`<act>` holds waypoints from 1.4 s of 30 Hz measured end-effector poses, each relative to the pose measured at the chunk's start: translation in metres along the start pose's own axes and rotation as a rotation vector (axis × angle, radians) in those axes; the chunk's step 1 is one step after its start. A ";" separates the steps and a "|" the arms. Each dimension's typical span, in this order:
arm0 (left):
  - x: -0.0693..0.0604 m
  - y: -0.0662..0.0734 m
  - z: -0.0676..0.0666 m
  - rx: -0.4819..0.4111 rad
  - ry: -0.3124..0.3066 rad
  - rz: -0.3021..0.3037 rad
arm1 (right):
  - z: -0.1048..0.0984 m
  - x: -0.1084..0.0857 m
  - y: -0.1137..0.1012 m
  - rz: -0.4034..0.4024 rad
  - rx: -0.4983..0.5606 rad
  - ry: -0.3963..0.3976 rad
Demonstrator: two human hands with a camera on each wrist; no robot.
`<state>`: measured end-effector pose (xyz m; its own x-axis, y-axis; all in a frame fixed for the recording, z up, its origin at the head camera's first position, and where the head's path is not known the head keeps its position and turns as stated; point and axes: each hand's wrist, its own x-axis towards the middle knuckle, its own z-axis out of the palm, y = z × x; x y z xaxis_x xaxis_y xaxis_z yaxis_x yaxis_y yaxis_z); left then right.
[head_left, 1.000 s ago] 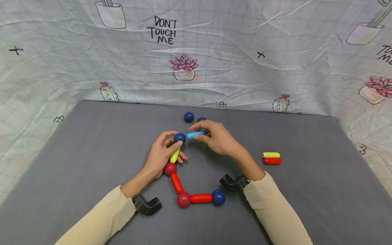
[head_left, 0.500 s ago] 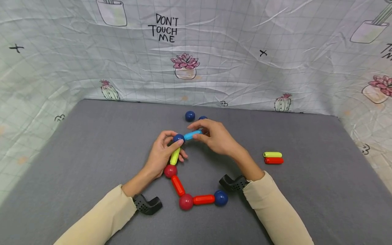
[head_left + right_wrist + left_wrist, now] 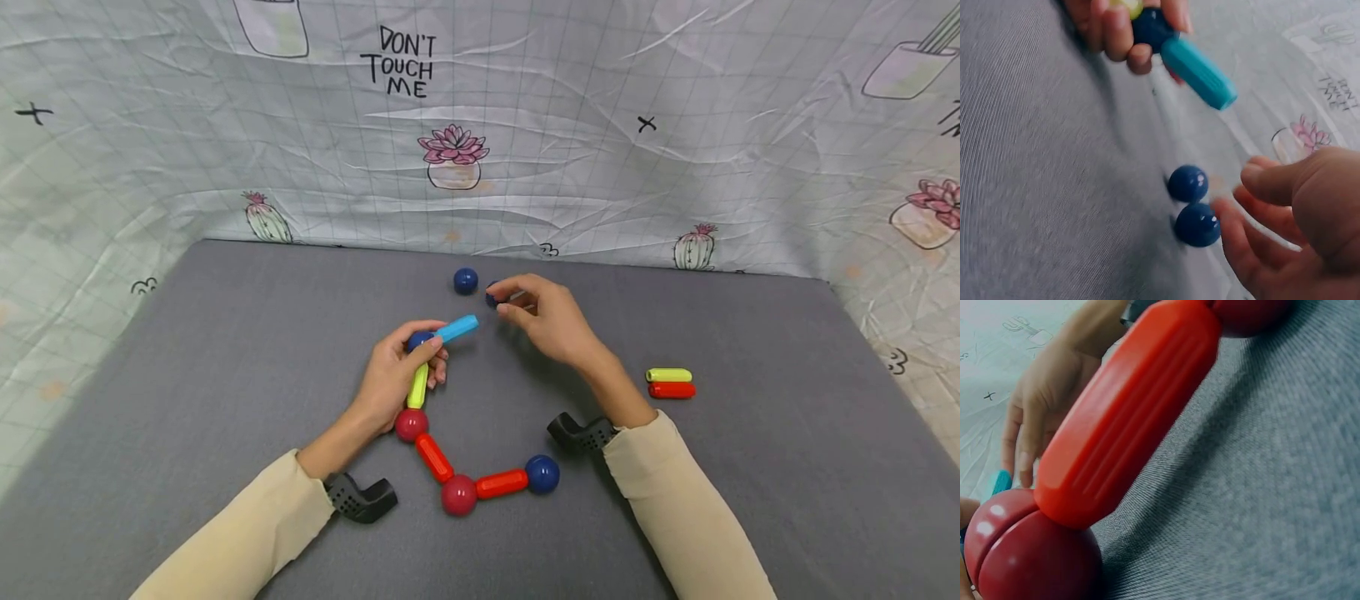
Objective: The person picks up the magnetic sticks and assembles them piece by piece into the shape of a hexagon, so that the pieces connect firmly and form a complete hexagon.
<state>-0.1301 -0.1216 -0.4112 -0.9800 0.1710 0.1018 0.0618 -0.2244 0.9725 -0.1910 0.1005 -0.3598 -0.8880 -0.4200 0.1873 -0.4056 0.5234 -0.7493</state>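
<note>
Here, left fingers (image 3: 424, 352) grip a blue ball (image 3: 419, 338), cyan rod (image 3: 458, 327) jutting beyond; right fingers (image 3: 516, 284) curve loosely beside another ball (image 3: 1197, 225).

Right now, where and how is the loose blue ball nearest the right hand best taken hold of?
Likely a pinch across the middle of that blue ball, coming from its right in the head view: it is round, the other loose ball sits to its left, and the right hand is at its right, thumb and fingers parted.
</note>
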 end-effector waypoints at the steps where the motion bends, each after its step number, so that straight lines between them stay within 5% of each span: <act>1: 0.000 0.000 0.000 -0.015 -0.006 -0.003 | 0.000 0.000 0.002 -0.002 -0.024 0.011; 10: 0.001 0.003 0.001 -0.052 -0.057 -0.003 | 0.002 0.002 0.022 -0.091 -0.164 -0.047; 20: 0.001 0.002 0.001 -0.044 -0.086 -0.011 | 0.014 0.003 0.038 -0.165 -0.216 -0.012; 32: 0.000 0.002 -0.002 -0.037 -0.078 -0.015 | 0.014 0.003 0.034 -0.072 -0.180 0.043; 38: 0.000 0.002 -0.002 -0.033 -0.077 -0.016 | 0.009 0.004 0.032 -0.001 -0.169 -0.003; 42: 0.001 0.001 -0.002 -0.033 -0.079 -0.024 | 0.001 0.003 0.029 0.044 -0.021 -0.074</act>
<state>-0.1310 -0.1236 -0.4102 -0.9631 0.2516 0.0956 0.0307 -0.2501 0.9677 -0.2050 0.1145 -0.3817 -0.8870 -0.4493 0.1068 -0.3718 0.5576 -0.7422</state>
